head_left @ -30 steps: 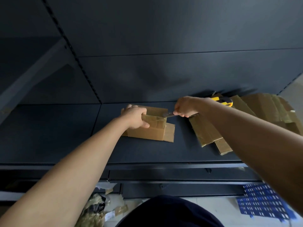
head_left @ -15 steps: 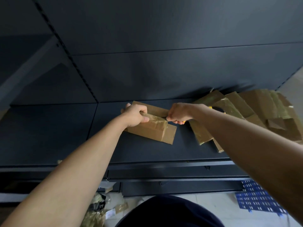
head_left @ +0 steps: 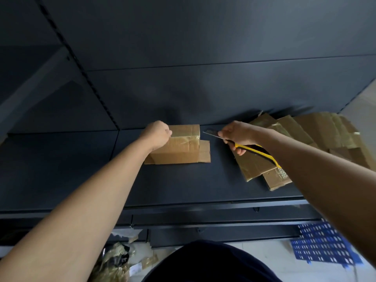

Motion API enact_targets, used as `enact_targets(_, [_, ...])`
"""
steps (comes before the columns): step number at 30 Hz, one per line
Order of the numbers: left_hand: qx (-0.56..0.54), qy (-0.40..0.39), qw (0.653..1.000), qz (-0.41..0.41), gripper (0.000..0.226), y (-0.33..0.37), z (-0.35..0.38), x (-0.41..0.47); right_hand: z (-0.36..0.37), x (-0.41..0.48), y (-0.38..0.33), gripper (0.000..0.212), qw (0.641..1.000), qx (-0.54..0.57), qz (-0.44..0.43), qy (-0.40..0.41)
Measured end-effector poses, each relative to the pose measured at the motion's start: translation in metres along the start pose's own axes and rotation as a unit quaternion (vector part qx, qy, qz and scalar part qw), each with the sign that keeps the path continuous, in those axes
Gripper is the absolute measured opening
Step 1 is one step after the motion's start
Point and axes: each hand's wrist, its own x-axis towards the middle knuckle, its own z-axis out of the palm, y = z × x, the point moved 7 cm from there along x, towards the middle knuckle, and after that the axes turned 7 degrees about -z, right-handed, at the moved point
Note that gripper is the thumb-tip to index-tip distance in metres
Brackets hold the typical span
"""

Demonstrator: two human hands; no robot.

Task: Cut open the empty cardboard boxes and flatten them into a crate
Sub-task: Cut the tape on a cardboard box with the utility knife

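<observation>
A small brown cardboard box (head_left: 179,148) with shiny tape along its top lies on the dark shelf (head_left: 183,186). My left hand (head_left: 156,135) grips its upper left corner. My right hand (head_left: 237,134) holds a yellow-handled utility knife (head_left: 250,148); its blade points left and sits just right of the box, apart from it. A flap (head_left: 204,151) lies open on the box's right side.
A pile of flattened taped cardboard (head_left: 301,143) lies on the shelf to the right, behind my right arm. A blue perforated crate (head_left: 323,247) stands on the floor at lower right. Crumpled tape and scraps (head_left: 120,259) lie on the floor at lower left.
The knife has drawn back to the right, off the box's top, and the box has come down flat on the shelf. My left hand has shifted to the box's left corner.
</observation>
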Motion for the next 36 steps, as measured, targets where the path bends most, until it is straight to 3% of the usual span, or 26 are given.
enact_targets(2, [0.024, 0.013, 0.999, 0.025, 0.012, 0.005, -0.005, 0.001, 0.002, -0.001, -0.006, 0.042, 1.000, 0.016, -0.010, 0.000])
enact_targets(6, [0.191, 0.003, 0.980, 0.063, 0.052, 0.011, -0.008, 0.004, 0.018, -0.004, -0.017, 0.032, 0.999, -0.014, -0.023, -0.040])
enact_targets(9, [0.267, 0.028, 0.959, 0.095, 0.050, 0.011, -0.002, 0.005, 0.029, -0.010, -0.021, 0.027, 0.994, -0.080, -0.040, -0.061])
enact_targets(13, [0.220, 0.020, 0.971, 0.096, 0.053, 0.009, 0.004, 0.002, 0.031, -0.015, -0.017, 0.025, 0.987, -0.144, -0.048, -0.047])
enact_targets(18, [0.175, 0.006, 0.980, 0.092, 0.032, 0.013, 0.005, -0.001, 0.031, -0.005, -0.021, 0.026, 0.989, -0.138, -0.043, 0.027])
enact_targets(25, [0.143, -0.015, 0.987, 0.073, 0.019, 0.010, 0.010, -0.006, 0.019, 0.011, -0.002, 0.038, 0.987, -0.114, 0.031, 0.113])
enact_targets(27, [0.148, -0.013, 0.987, 0.066, 0.026, 0.004, 0.012, -0.006, 0.002, 0.011, 0.010, 0.038, 0.980, -0.099, 0.049, 0.165])
enact_targets(29, [0.160, -0.013, 0.985, 0.059, 0.035, -0.002, 0.016, -0.009, -0.003, 0.011, 0.015, 0.040, 0.979, -0.117, 0.061, 0.155])
enact_targets(32, [0.142, 0.021, 0.988, 0.059, 0.030, -0.003, 0.014, -0.008, 0.021, 0.020, 0.011, 0.035, 0.982, -0.146, 0.063, 0.101])
enact_targets(36, [0.051, 0.034, 0.998, 0.009, 0.009, -0.023, -0.011, -0.001, 0.064, 0.032, 0.026, 0.038, 0.987, -0.052, 0.098, 0.115])
